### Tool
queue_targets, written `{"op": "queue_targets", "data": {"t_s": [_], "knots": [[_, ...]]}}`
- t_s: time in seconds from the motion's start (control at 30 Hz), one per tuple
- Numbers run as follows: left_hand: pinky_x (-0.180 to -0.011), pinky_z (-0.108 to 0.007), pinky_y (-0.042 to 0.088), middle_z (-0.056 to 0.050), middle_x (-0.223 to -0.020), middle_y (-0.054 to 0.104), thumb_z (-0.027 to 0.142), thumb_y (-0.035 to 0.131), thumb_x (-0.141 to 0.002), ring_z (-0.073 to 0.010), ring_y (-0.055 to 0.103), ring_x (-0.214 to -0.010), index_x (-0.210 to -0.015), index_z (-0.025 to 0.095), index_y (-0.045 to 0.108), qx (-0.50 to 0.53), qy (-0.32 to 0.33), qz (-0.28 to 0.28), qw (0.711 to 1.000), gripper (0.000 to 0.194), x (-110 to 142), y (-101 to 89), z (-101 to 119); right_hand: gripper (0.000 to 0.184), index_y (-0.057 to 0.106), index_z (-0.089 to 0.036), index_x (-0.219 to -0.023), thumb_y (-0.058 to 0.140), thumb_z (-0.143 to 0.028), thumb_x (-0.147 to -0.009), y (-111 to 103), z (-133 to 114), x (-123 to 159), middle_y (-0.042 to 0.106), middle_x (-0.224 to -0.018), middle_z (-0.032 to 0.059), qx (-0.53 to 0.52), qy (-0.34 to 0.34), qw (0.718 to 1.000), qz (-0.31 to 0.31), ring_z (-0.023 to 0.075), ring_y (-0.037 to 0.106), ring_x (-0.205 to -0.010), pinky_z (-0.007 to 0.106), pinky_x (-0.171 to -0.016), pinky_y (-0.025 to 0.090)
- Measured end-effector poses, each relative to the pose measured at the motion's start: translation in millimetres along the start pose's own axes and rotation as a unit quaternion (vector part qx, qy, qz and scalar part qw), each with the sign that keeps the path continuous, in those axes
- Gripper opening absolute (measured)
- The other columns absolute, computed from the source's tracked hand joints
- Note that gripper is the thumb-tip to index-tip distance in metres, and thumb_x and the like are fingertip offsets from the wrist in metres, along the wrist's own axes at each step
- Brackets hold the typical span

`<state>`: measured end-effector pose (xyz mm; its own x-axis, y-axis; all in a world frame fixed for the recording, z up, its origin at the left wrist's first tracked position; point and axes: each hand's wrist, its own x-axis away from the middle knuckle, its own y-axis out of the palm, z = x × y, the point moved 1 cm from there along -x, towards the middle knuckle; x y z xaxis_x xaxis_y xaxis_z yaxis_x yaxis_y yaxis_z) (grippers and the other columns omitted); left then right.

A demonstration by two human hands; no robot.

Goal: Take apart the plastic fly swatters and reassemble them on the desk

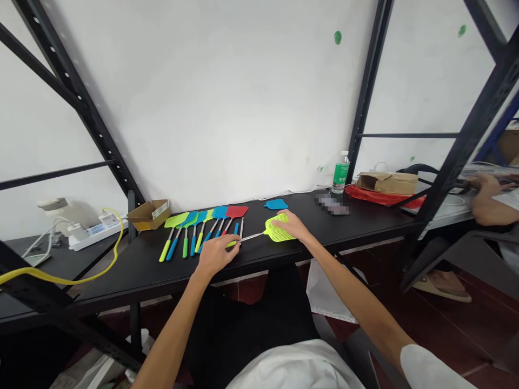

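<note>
A yellow-green fly swatter (275, 231) lies across the black table (357, 221), its thin metal rod running left. My left hand (215, 254) is closed around the swatter's green handle end. My right hand (292, 224) grips the mesh head, fingers curled on its far edge. To the left, a row of several swatters (203, 224) with green, blue and red heads lies side by side. A loose blue swatter head (276, 204) rests just behind my right hand.
A small open cardboard box (148, 214) sits left of the row. A power strip (95, 231) and yellow cable (60, 278) lie far left. A green-labelled bottle (340, 173), a red bag with a brown paper package (387, 186) and another person's hand (486, 197) are on the right. Black rack struts frame the table.
</note>
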<state>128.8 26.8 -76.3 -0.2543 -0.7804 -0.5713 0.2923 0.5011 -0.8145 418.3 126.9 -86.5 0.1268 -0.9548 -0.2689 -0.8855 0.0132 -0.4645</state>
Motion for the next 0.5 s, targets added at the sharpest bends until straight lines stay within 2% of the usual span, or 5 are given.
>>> {"op": "queue_targets", "data": {"t_s": [0.13,0.2,0.27,0.4,0.5], "knots": [[-0.065,-0.028,0.046,-0.001,-0.099,0.078,0.042,0.051,-0.094,-0.0193,0.071,-0.078,-0.105,0.029,0.073,-0.007,0.000,0.016,1.000,0.028,0.9,-0.1,0.4,0.053,0.064,-0.026,-0.124,0.067,-0.053,-0.079,0.2,-0.7,-2.2,0.068,-0.115,0.0061,-0.132,0.014,0.991,0.020,0.0227,0.066,-0.095,0.028,-0.069,0.051],[-0.065,-0.028,0.045,-0.001,-0.103,0.078,0.042,0.049,-0.095,-0.0196,0.071,-0.080,-0.106,0.028,0.072,-0.014,-0.010,0.035,0.999,0.029,1.2,-0.2,0.4,0.053,0.062,-0.025,-0.128,0.064,-0.049,-0.081,0.3,-1.5,-3.8,0.070,-0.108,0.0065,-0.211,0.049,0.975,0.043,0.0207,0.067,-0.084,0.026,-0.058,0.049],[-0.065,-0.029,0.044,-0.001,-0.106,0.077,0.041,0.049,-0.096,-0.0196,0.071,-0.080,-0.106,0.028,0.072,-0.019,-0.022,0.053,0.998,0.028,1.4,0.2,0.0,0.052,0.062,-0.023,-0.130,0.062,-0.043,-0.082,0.5,-2.1,-4.9,0.071,-0.097,0.0069,-0.278,0.086,0.955,0.063,0.0175,0.064,-0.068,0.023,-0.046,0.042],[-0.065,-0.029,0.044,-0.002,-0.108,0.077,0.040,0.048,-0.097,-0.0194,0.070,-0.079,-0.109,0.027,0.070,-0.026,-0.043,0.072,0.996,0.028,1.4,2.1,-2.0,0.043,0.065,-0.019,-0.119,0.064,-0.032,-0.078,0.6,-3.4,-5.5,0.070,-0.091,0.0068,-0.350,0.110,0.926,0.088,0.0109,0.057,-0.054,0.020,-0.041,0.038],[-0.066,-0.029,0.043,-0.004,-0.109,0.076,0.040,0.045,-0.099,-0.0204,0.071,-0.082,-0.112,0.026,0.069,-0.027,-0.043,0.066,0.997,0.031,1.3,3.1,-3.4,0.036,0.067,-0.020,-0.109,0.065,-0.032,-0.075,0.6,-3.6,-5.0,0.070,-0.100,0.0068,-0.353,0.103,0.924,0.101,0.0085,0.058,-0.052,0.020,-0.041,0.039]]}}
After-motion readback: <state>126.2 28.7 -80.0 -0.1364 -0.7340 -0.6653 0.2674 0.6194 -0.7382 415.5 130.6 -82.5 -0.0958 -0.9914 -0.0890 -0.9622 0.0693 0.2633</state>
